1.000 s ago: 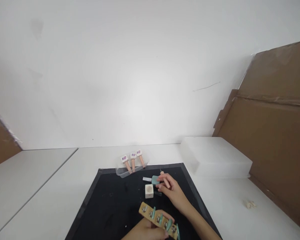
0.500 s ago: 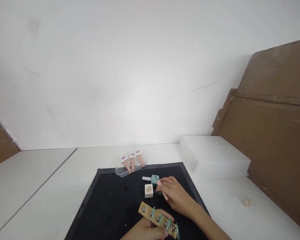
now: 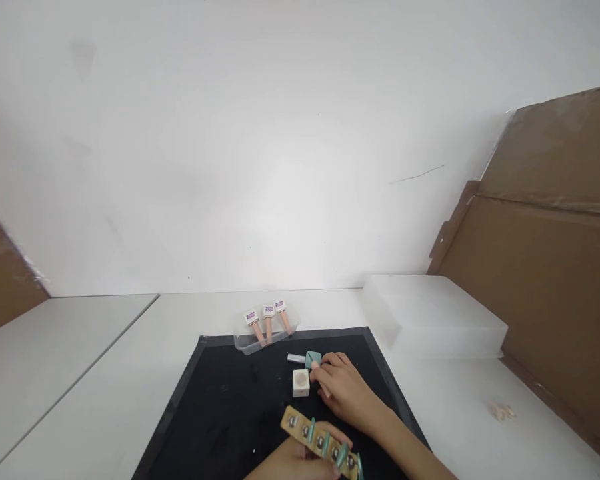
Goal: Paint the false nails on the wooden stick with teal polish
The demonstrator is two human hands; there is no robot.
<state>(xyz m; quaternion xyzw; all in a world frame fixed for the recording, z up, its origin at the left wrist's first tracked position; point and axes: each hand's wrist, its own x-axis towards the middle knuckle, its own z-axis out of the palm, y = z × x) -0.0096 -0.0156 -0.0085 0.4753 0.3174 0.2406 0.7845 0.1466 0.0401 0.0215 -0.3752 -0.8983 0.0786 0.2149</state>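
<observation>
Ahead, right hand (image 3: 343, 388) curled, left hand (image 3: 303, 460) nearer

The pink handle (image 3: 315, 365) is partly covered by the right fingers (image 3: 324, 376), the left fingers (image 3: 338, 434) by the tan strip (image 3: 299, 426). The black mat (image 3: 220, 407) is cut off below. The labels (image 3: 251, 317) cannot be read; the pale pieces (image 3: 503, 413) are blurred.

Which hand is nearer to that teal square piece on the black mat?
Right. The right hand is close beside the teal square piece, holding a pink-handled tool; the left hand is farther off, nearer the camera, gripping a tan strip.
</observation>
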